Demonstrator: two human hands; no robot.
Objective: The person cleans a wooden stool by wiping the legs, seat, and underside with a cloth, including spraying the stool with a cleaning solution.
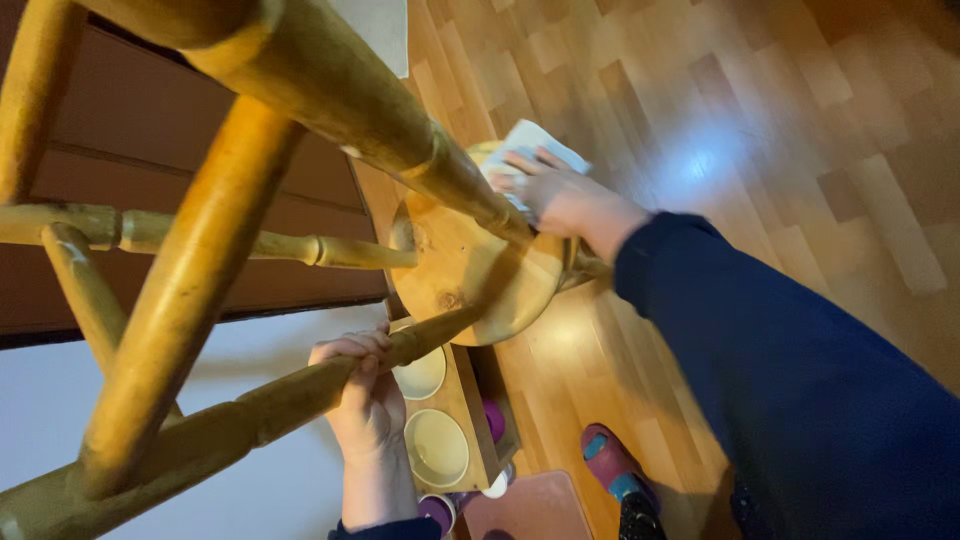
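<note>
Head camera shows my left hand (365,395) gripping a stool (470,265) leg, upturned. My right hand (560,195) presses a cloth (530,140) against the seat's underside; how much is wiped, I cannot tell.

Stool (470,270): honey-yellow wood, dark knots on seat. Cloth (530,140): white. Sleeve (800,390): dark navy. Floor (760,120): light brown wood-block pattern. Bowls (436,447): cream, in tan wooden stand (470,395). Slipper (610,462): magenta, teal trim.

The stool (300,200) legs run off the frame (top and left), their ends unseen.
</note>
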